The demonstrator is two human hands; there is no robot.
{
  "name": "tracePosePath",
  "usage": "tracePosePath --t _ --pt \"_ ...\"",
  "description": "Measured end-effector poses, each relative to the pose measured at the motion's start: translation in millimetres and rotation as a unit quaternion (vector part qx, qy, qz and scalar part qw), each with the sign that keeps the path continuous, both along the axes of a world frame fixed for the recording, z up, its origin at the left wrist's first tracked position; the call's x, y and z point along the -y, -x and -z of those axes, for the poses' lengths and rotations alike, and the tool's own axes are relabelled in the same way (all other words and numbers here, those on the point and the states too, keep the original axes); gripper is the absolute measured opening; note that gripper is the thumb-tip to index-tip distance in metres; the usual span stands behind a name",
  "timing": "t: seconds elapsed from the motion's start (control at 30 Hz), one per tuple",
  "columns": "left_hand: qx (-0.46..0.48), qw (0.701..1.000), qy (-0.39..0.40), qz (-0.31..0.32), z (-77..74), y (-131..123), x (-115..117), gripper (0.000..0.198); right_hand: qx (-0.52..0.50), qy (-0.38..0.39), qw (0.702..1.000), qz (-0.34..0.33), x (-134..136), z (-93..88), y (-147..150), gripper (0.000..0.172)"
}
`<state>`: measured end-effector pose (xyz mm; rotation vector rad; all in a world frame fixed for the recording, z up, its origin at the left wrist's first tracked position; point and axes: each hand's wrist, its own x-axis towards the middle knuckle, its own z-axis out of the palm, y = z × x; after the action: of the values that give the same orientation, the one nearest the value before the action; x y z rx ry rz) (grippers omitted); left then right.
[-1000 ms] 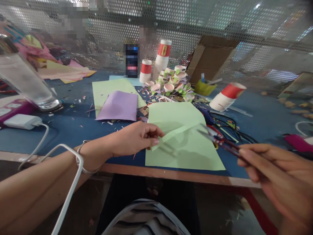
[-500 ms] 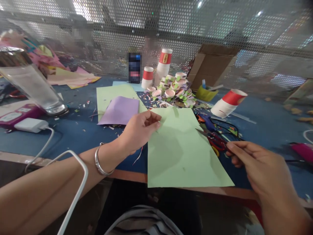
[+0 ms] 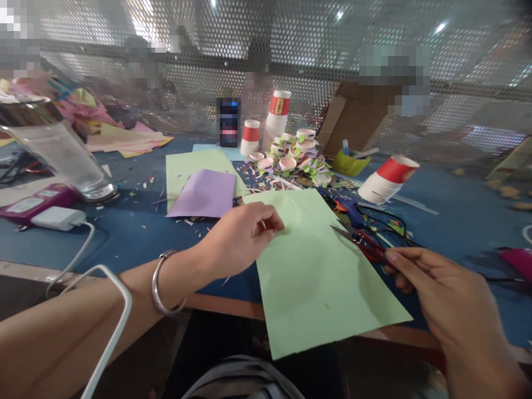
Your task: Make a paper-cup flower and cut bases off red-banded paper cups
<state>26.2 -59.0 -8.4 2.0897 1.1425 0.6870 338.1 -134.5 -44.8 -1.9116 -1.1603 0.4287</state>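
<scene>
A light green sheet of paper [image 3: 316, 277] lies across the near edge of the table, its bottom corner hanging past it. My left hand [image 3: 245, 235], with a silver bangle at the wrist, is closed in a pinch at the sheet's left side. Held by the handles, a pair of scissors [image 3: 368, 244] with dark red grips is in my right hand [image 3: 440, 293]. Its blade tip lies over the sheet's right edge, by a small cut. A purple sheet [image 3: 205, 194] rests on another green sheet [image 3: 177, 166] to the left.
Several small paper-trimmed cup pieces [image 3: 297, 152] are heaped at the back. Red-and-white paper cups [image 3: 388, 178] stand around, one stack leaning. A glue gun [image 3: 351, 210] with its cable lies right of the sheet. At left are a glass tumbler [image 3: 72, 155] and a power strip [image 3: 31, 202].
The green sheet has turned slightly, its bottom left corner swinging down and toward me. My left hand has shifted a little right and down with it. The scissors have barely moved.
</scene>
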Motion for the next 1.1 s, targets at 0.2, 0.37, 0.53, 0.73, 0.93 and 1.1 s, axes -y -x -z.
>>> tracePosePath --t 0.2,0.37,0.53,0.73,0.93,1.1 --pt "0.06 0.998 0.034 0.017 -0.5 -4 16 0.009 -0.022 -0.004 1.0 -0.004 -1 2.0 0 0.034" --pt "0.038 0.958 -0.285 -0.011 -18.6 -1 -3 0.02 -0.029 -0.018 0.999 0.001 -2 7.5 -8 0.038" --pt "0.072 0.91 -0.361 -0.192 -38.9 33 -69 0.016 -0.059 -0.027 0.998 0.01 -1 4.7 -2 0.034" --pt "0.151 0.871 -0.236 -0.404 -25.6 112 -166 0.016 -0.019 0.002 0.999 0.046 -2 0.9 5 0.035" --pt "0.148 0.828 -0.167 -0.514 8.3 163 -207 0.022 -0.01 0.003 0.999 0.049 -1 14.1 -12 0.032" --pt "0.126 0.83 -0.153 -0.521 23.0 177 -220 0.043 0.02 -0.002 0.999 0.044 1 17.3 -15 0.036"
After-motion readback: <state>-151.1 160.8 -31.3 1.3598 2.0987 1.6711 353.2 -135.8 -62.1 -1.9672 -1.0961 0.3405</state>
